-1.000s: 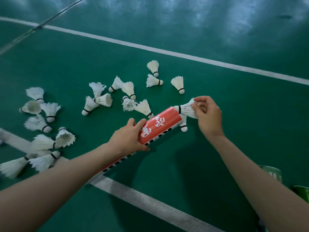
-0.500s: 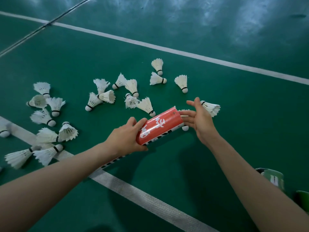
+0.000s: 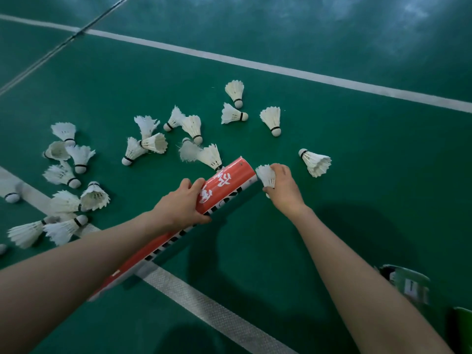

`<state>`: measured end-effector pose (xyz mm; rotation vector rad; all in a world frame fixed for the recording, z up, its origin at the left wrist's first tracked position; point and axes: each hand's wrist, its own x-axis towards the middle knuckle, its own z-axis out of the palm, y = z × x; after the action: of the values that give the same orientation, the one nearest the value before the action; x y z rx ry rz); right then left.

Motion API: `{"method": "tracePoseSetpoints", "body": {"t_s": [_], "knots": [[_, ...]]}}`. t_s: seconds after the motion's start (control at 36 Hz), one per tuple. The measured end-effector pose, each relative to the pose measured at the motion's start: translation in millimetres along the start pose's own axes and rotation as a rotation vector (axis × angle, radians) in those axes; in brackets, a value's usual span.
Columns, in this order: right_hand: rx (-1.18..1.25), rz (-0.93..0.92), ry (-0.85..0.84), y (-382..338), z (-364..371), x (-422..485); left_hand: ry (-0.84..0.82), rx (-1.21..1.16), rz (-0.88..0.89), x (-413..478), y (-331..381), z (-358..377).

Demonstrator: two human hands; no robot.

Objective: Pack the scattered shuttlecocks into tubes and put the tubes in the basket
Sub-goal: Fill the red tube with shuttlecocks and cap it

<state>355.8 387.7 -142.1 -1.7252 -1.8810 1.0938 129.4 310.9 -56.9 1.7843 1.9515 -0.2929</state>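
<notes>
Red tube [image 3: 229, 178] left, shuttlecock [image 3: 265, 175] right, in hands [image 3: 178, 204] [image 3: 284, 191]

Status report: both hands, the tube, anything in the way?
Left hand grips tube. Right hand holds shuttlecock at tube mouth. Loose shuttlecocks lie around; mouth looks free.

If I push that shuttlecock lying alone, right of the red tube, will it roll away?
Probably not far. The shuttlecock lies on its side, and its cone shape would likely make it curl in a circle. It looks very light, mostly thin feathers, so a poke might skid it. The feathers seem easy to bend.
</notes>
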Motion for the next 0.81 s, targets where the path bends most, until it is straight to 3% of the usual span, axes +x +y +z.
{"method": "tracePoseSetpoints", "body": {"t_s": [0.17, 0.33, 0.42, 0.58, 0.69, 0.81], "knots": [[0.131, 0.146, 0.157, 7.1, -12.1, 1.1, -0.009, -0.010, 0.034, 7.4, -4.5, 12.8], [0.326, -0.020, 0.340, -20.1, -24.7, -0.3, -0.013, -0.004, 0.132, 12.6, -17.7, 8.1], [0.350, -0.106, 0.309, -43.2, -31.8, -10.6, -0.011, 0.026, 0.200, 10.9, -19.0, -3.4], [0.292, -0.174, 0.074, -90.4, -41.4, -41.8, 0.050, -0.015, 0.281, -0.9, -23.0, -26.6], [0.293, -0.218, 0.069, -111.8, -44.5, -53.6, 0.131, -0.094, 0.302, -11.1, -31.6, -33.0], [0.339, -0.295, 0.185, -122.7, -39.1, -63.3, 0.216, -0.102, 0.329, -19.8, -44.0, -35.2]]}}
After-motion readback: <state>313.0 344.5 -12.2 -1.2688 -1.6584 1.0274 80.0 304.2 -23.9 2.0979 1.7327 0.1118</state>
